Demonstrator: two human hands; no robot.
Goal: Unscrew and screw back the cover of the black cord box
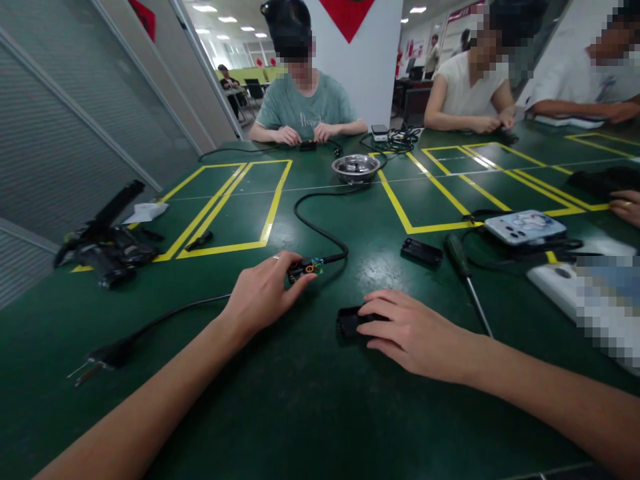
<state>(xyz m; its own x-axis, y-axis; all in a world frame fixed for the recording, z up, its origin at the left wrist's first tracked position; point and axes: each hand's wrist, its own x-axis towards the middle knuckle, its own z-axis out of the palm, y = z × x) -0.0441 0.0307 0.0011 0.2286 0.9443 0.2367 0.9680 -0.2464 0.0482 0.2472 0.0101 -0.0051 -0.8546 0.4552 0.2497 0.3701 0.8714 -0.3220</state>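
Note:
My left hand [265, 287] is closed on a small circuit board [313, 267] with a copper coil and coloured wires. A black cable [327, 233] runs from the board's far end across the table, and a power cord [185, 307] leads from under this hand to a two-pin plug [113, 355] at the left. Just right of centre, my right hand [417, 333] has its fingers around a black plastic housing half [347, 323], which rests on the table with its hollow side up. A second black housing piece [421, 252] lies beyond that hand.
A screwdriver [457, 257] lies right of my right hand, near a phone [525, 228] and a white object [565, 287]. Farther back stands a metal bowl [355, 168]. Black tool-like items [113, 247] lie at the left. Co-workers sit opposite; another person's hand [625, 205] shows at right.

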